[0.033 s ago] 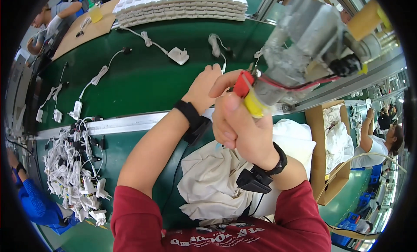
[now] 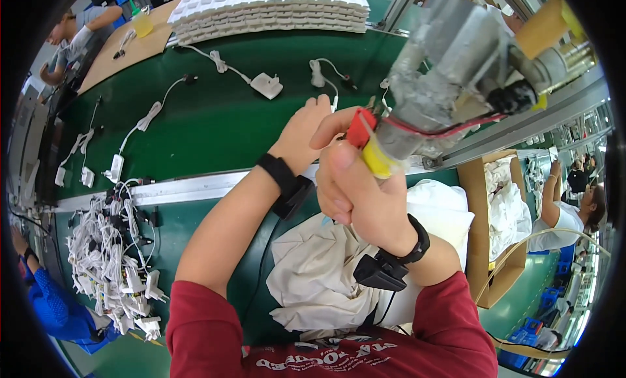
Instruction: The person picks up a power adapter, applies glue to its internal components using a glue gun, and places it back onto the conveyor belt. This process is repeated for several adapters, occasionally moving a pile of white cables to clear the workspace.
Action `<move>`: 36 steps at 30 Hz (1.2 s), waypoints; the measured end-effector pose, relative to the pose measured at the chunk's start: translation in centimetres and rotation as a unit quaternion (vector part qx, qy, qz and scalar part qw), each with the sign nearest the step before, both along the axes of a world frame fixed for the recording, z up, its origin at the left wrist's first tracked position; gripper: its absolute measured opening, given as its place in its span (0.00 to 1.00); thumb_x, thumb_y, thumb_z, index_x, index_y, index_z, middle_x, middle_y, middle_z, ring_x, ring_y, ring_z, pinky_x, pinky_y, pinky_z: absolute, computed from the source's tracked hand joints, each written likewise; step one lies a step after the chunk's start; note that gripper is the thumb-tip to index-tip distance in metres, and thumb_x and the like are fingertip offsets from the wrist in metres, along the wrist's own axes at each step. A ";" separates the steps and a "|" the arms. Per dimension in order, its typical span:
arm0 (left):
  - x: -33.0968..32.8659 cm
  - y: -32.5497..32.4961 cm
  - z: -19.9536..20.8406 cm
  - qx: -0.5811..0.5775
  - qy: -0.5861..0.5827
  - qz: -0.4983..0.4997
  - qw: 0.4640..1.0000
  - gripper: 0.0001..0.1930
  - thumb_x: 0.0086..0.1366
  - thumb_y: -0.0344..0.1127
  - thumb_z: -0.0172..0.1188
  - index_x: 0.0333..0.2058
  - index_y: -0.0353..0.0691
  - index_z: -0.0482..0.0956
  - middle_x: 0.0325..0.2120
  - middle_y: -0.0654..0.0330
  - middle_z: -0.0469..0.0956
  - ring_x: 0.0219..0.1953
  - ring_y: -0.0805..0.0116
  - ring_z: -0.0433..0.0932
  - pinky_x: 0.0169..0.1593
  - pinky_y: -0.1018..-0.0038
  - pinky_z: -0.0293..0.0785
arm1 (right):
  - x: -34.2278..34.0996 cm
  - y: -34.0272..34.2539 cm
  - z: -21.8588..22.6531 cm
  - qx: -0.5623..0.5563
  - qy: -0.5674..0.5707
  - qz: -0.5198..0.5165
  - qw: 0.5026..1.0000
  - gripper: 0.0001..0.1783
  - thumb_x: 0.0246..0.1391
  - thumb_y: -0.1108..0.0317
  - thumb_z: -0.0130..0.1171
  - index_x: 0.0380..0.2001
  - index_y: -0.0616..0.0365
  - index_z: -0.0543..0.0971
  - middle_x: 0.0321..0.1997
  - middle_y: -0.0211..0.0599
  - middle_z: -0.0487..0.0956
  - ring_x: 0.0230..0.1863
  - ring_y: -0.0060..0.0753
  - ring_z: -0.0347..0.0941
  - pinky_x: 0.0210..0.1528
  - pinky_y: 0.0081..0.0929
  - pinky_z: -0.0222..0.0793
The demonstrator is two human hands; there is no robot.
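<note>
My right hand (image 2: 368,198) is closed around the red-and-yellow end of a grey tool (image 2: 427,84) wrapped in clear film or tape. A thin red wire runs along its side. Just left of it, my left hand (image 2: 306,130) reaches over the green conveyor belt (image 2: 215,130), its fingers curled. Most of its fingers and whatever lies in them are hidden behind my right hand. A white cord (image 2: 324,75) with a black plug end emerges beyond the left fingertips. Ahead lies a white plug adapter (image 2: 267,86) with its bundled cord.
More corded adapters (image 2: 113,168) lie along the belt at left. A tangled pile of white adapters (image 2: 114,260) rests on the near left table. Cream cloth (image 2: 319,267) lies before me, beside a cardboard box (image 2: 479,228). Stacked white trays (image 2: 270,13) stand beyond. Co-workers sit left and right.
Both hands and the tool have shifted slightly left. The cord beyond my left fingertips, blurred before, now lies sharper with its plug end farther right.
</note>
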State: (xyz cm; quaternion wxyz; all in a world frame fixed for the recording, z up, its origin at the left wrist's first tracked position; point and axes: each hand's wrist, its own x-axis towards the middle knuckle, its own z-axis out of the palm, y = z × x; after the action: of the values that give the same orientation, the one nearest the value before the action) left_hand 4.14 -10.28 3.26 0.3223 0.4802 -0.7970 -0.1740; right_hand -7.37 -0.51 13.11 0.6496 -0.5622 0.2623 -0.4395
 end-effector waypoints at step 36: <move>9.4 4.6 2.8 0.037 -0.262 0.241 0.934 0.26 0.49 0.39 0.66 0.46 0.34 0.69 0.30 0.54 0.75 0.35 0.57 0.76 0.37 0.68 0.75 | 0.6 0.2 1.0 0.016 -0.020 0.023 0.999 0.13 0.61 0.61 0.46 0.37 0.61 0.64 0.12 0.24 0.59 0.10 0.13 0.51 0.12 0.15 0.50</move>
State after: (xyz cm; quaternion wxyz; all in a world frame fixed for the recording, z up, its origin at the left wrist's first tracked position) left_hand 13.50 -5.63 6.03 0.1167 0.6977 -0.7068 0.0112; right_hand -6.74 -0.35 14.15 0.6735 -0.5490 0.2433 -0.4311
